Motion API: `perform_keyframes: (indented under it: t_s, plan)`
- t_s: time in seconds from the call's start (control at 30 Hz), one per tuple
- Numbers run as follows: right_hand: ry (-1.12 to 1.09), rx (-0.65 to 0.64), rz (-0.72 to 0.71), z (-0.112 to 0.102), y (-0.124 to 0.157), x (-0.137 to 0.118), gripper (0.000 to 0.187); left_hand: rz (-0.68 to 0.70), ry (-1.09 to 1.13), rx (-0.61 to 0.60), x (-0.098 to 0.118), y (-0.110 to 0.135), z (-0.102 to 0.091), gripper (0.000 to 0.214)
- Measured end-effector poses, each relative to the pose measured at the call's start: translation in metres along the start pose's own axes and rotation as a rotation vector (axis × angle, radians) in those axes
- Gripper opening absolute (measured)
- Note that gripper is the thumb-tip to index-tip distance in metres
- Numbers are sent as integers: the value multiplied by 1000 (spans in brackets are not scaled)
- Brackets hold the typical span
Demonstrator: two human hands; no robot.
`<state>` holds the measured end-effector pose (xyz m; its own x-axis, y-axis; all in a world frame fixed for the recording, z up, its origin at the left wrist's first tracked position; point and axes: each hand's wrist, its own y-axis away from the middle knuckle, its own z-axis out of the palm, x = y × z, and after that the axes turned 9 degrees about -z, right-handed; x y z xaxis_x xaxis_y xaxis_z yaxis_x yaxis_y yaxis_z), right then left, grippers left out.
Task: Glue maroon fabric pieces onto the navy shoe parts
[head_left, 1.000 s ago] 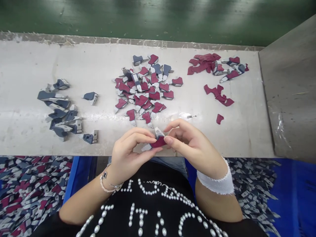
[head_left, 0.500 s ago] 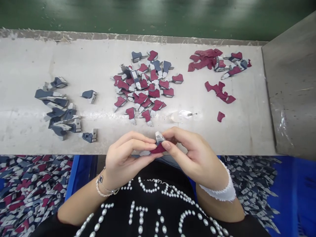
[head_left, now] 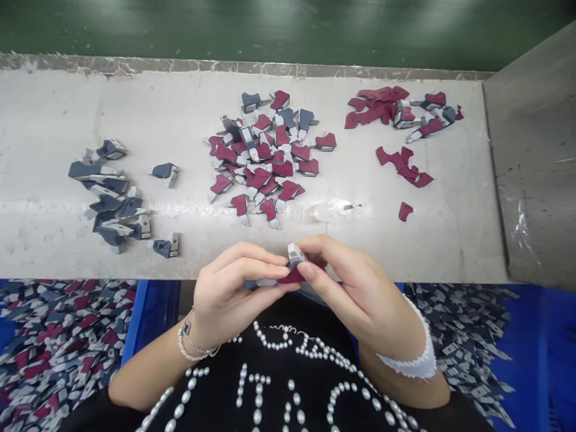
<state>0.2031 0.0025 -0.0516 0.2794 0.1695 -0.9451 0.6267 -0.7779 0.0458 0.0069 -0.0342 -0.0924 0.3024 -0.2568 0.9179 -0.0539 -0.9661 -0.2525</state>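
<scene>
Just above the table's front edge, both hands pinch one small plastic part [head_left: 294,254], white-grey at its upper end with a dark red piece on its lower side. My left hand [head_left: 240,279] grips it from the left, with fingertips on its side and thumb underneath. From the right, my right hand [head_left: 351,282] presses its thumb against the part; its other fingers are partly hidden behind. Beyond the hands lies a pile of grey-blue and white parts with dark red faces [head_left: 258,159]. A small clear bottle with a thin metal tip [head_left: 330,210] lies close by.
Grey-blue and white parts [head_left: 110,201] lie on the table at left. Loose dark red pieces [head_left: 378,105] and several parts are at right, by a metal panel [head_left: 535,162]. Blue bins full of parts [head_left: 135,324] stand below the front edge on both sides.
The whole view has shifted slightly. Both hands keep hold of the same part, which looks a little more turned, with less of its red side showing.
</scene>
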Motion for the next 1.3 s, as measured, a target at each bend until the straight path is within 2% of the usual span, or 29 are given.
perform_keyframes:
  t_s: [0.1, 0.27, 0.4, 0.63, 0.8, 0.93, 1.07, 1.17, 1.3]
  plan:
    - [-23, -52, -30, -2, 2, 1, 13, -43, 55, 7, -4, 2, -1, 30]
    - [154, -15, -98, -1, 3, 2, 9, -217, 44, -60, -3, -1, -1, 32]
    - [262, -39, -118, 0, 3, 2, 10, -194, -86, -128, 4, -8, -2, 17]
    - [311, -108, -236, -5, 2, -3, 22, -249, 46, -77, 1, -6, 0, 18]
    - [256, -124, -203, -7, 1, -2, 21, -279, 99, -111, -4, -7, 1, 18]
    - [255, -134, -132, -5, 1, 3, 21, -278, -69, -162, 1, -9, -1, 15]
    - [265, -166, -134, -2, 1, 3, 17, -283, -170, -243, 8, -9, -3, 14]
    - [287, -178, -157, 2, 0, 1, 19, -322, -156, -233, 8, -7, -3, 15]
    - [324, -153, -142, 10, -6, 0, 19, -333, -145, -151, 3, -3, -3, 17]
